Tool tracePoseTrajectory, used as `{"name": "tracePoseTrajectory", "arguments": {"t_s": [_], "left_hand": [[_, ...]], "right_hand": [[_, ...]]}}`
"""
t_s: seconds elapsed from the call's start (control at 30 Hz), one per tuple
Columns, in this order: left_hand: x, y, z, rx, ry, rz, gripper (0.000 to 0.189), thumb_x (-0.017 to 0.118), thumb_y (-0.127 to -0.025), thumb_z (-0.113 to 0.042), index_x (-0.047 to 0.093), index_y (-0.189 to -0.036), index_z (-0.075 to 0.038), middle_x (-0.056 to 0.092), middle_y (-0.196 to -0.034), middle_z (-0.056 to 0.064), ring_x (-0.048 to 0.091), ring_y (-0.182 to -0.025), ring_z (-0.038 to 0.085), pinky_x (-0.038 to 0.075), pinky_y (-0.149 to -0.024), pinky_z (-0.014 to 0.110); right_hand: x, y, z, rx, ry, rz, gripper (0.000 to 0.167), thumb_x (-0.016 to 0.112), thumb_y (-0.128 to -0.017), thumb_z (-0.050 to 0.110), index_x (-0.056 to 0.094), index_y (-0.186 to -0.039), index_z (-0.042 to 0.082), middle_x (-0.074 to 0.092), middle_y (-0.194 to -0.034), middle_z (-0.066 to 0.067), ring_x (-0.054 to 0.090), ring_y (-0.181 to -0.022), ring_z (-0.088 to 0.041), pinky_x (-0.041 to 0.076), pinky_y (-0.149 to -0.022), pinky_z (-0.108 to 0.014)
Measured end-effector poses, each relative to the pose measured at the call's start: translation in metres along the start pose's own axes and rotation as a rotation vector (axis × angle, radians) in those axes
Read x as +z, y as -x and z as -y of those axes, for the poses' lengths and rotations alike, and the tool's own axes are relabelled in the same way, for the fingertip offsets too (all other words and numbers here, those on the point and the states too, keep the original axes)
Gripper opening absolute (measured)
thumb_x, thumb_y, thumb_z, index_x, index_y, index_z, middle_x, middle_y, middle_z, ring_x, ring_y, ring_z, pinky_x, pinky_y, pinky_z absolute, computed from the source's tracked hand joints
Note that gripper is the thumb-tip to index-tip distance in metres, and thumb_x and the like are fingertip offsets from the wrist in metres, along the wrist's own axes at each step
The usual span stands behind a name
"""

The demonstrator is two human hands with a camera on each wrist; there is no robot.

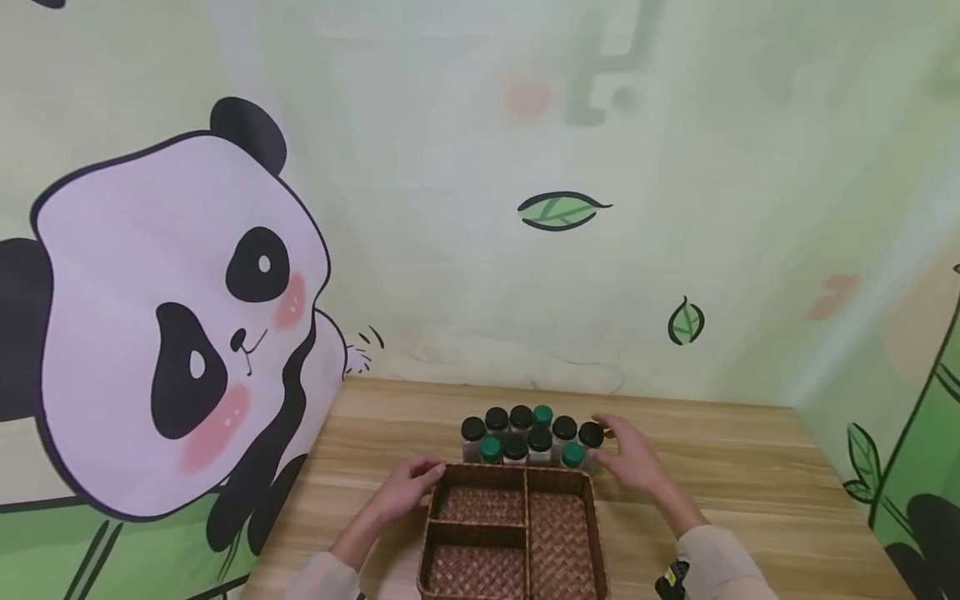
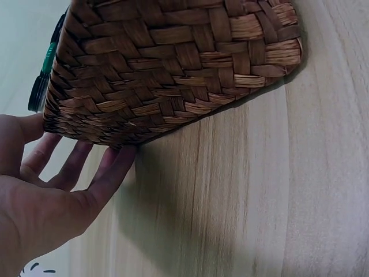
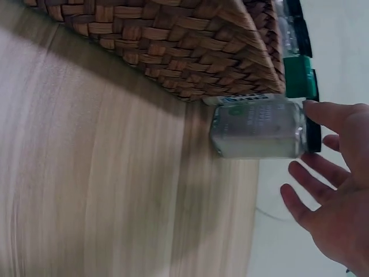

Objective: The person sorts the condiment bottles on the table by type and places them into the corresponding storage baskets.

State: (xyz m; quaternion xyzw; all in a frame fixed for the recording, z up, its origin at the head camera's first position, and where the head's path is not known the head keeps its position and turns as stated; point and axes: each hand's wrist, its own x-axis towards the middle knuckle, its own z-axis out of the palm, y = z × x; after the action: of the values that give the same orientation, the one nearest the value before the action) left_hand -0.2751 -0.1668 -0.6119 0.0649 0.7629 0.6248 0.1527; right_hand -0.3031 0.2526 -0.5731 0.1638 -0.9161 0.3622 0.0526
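Note:
A brown woven basket (image 1: 527, 500) with three compartments stands on the table. My left hand (image 1: 408, 487) holds its back left corner, thumb at the rim and the other fingers (image 2: 115, 167) against the outer wall. Just behind the basket, clear jars with black and green lids stand upright in a close group. My right hand (image 1: 630, 454) is at the rightmost black-lidded jar (image 3: 259, 130), pinching its lid between thumb and fingers, while the other fingers spread apart. Pale contents and a printed label show in this jar. The basket's back wall hides the lower parts of the front jars.
The wood-grain table (image 1: 750, 467) reaches back to a printed backdrop (image 1: 450, 250) with a panda and leaves. Among the group, a green-lidded jar (image 1: 572, 455) stands beside the one at my right hand. A dark strap (image 1: 671, 579) shows near the right cuff.

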Motion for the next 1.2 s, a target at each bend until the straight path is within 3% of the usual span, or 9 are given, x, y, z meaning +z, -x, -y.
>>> {"name": "tracePoseTrajectory", "arguments": {"t_s": [0.33, 0.6, 0.73, 0.9, 1.03, 1.2], "left_hand": [[0.001, -0.003, -0.005, 0.014, -0.039, -0.025, 0.037, 0.055, -0.112, -0.021, 0.062, -0.137, 0.006, 0.061, -0.138, 0.029, 0.058, -0.128, 0.053, 0.058, -0.094, 0.056], [0.002, -0.003, -0.003, 0.044, -0.057, -0.025, 0.039, 0.057, -0.111, -0.024, 0.064, -0.135, 0.006, 0.064, -0.135, 0.027, 0.060, -0.126, 0.050, 0.059, -0.093, 0.052], [0.002, 0.005, 0.004, 0.006, -0.027, -0.034, 0.038, 0.057, -0.111, -0.022, 0.063, -0.134, 0.007, 0.064, -0.133, 0.027, 0.060, -0.127, 0.049, 0.058, -0.094, 0.052], [0.002, 0.007, 0.005, -0.017, 0.003, -0.036, 0.041, 0.057, -0.111, -0.024, 0.061, -0.136, 0.008, 0.063, -0.135, 0.028, 0.059, -0.128, 0.050, 0.058, -0.095, 0.054], [0.003, 0.002, 0.002, -0.014, -0.002, -0.030, 0.043, 0.057, -0.111, -0.027, 0.060, -0.138, 0.007, 0.063, -0.135, 0.026, 0.059, -0.129, 0.050, 0.058, -0.096, 0.054], [0.003, -0.001, -0.001, -0.003, -0.026, -0.040, 0.042, 0.057, -0.111, -0.025, 0.061, -0.137, 0.007, 0.063, -0.135, 0.027, 0.060, -0.126, 0.051, 0.059, -0.092, 0.052]], "right_hand": [[0.008, -0.008, -0.002, 0.008, 0.100, -0.036, 0.048, 0.080, -0.095, 0.007, 0.061, -0.137, -0.004, 0.066, -0.132, -0.023, 0.064, -0.121, -0.042, 0.051, -0.103, -0.060], [-0.003, -0.005, -0.001, -0.012, 0.056, -0.101, 0.043, 0.079, -0.092, -0.001, 0.061, -0.131, -0.007, 0.068, -0.125, -0.025, 0.065, -0.113, -0.042, 0.055, -0.093, -0.059], [-0.006, 0.002, 0.002, -0.013, 0.031, -0.079, 0.044, 0.079, -0.093, 0.001, 0.060, -0.132, -0.007, 0.067, -0.127, -0.025, 0.065, -0.115, -0.042, 0.056, -0.094, -0.059], [-0.018, 0.011, 0.014, -0.065, 0.038, -0.090, 0.047, 0.078, -0.094, 0.002, 0.060, -0.137, -0.006, 0.066, -0.132, -0.026, 0.064, -0.119, -0.045, 0.056, -0.095, -0.059], [-0.036, 0.015, 0.030, -0.128, 0.028, -0.100, 0.044, 0.078, -0.093, 0.001, 0.063, -0.134, -0.006, 0.068, -0.127, -0.025, 0.066, -0.114, -0.043, 0.056, -0.094, -0.061], [-0.057, 0.017, 0.053, -0.147, 0.014, -0.023, 0.039, 0.079, -0.096, 0.008, 0.066, -0.131, -0.001, 0.072, -0.122, -0.015, 0.069, -0.113, -0.036, 0.055, -0.098, -0.059]]}}
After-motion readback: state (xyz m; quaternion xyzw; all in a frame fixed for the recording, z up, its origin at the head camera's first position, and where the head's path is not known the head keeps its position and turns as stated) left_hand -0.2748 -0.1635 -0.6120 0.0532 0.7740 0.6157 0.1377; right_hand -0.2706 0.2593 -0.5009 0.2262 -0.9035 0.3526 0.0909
